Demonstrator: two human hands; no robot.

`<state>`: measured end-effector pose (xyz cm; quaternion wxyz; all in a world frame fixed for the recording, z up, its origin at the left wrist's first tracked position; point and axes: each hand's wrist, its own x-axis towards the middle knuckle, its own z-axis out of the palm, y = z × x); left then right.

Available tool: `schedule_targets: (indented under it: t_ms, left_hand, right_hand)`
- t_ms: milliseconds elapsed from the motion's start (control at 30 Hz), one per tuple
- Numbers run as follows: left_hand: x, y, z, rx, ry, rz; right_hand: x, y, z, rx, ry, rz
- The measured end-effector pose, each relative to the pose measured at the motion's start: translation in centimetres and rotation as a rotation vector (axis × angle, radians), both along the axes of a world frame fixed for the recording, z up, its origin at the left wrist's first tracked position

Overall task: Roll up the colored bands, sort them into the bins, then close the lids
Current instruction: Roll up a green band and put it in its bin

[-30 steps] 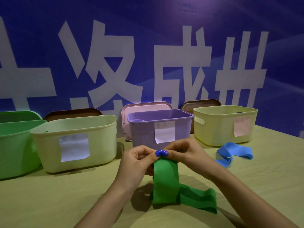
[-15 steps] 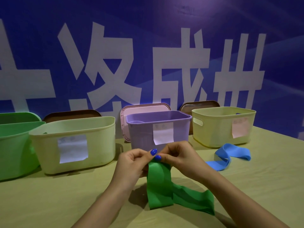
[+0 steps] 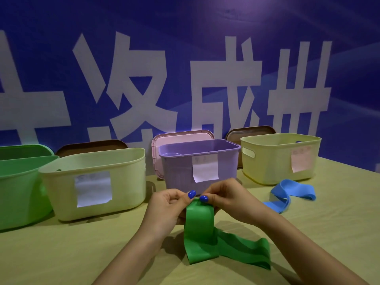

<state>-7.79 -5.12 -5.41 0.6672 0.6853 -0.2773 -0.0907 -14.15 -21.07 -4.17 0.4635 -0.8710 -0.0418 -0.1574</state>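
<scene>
Raised slightly since a second ago, top end of wide green elastic band [image 3: 200, 229] pinched in grip of left hand [image 3: 166, 208] and right hand [image 3: 228, 197], tail trailing on yellow-green bench [image 3: 61, 254], rolling barely begun, tall green plastic bin [image 3: 18, 188] awaiting.

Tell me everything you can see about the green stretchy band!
The green band is a wide, flat, smooth strip that looks like rubbery elastic. Its top end is pinched between the left hand and the right hand, both held just above the table in front of the purple bin. From there it hangs down, and its lower part lies on the table, folding and trailing off to the right. It is not yet rolled up, at most just begun at the pinched end.
</scene>
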Motion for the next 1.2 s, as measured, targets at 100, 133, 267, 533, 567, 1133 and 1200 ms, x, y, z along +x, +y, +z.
schedule_targets:
  t_ms: [100,133,267,533,567,1133,1200]
  left_hand:
    - [0.1,0.0,0.0,0.016,-0.014,0.007]
    - [0.1,0.0,0.0,0.018,-0.019,0.008]
    - [-0.1,0.0,0.2,0.026,-0.033,0.006]
    - [-0.3,0.2,0.6,0.065,-0.051,-0.024]
    - [-0.4,0.2,0.7,0.06,-0.046,-0.029]
    - [-0.4,0.5,0.9,0.037,-0.04,-0.067]
    - [-0.5,0.5,1.0,0.032,-0.038,-0.072]
  right_hand:
    - [0.0,-0.1,0.1,-0.037,0.002,-0.022]
    - [0.0,-0.1,0.1,-0.045,0.003,-0.026]
    - [-0.1,-0.1,0.2,-0.063,0.003,-0.036]
    - [-0.3,-0.1,0.6,-0.039,0.033,-0.018]
    - [-0.4,-0.1,0.7,-0.023,0.036,-0.015]
    - [-0.9,-0.1,1.1,0.199,0.062,-0.023]
    - [-0.9,-0.1,1.1,0.22,0.068,-0.018]
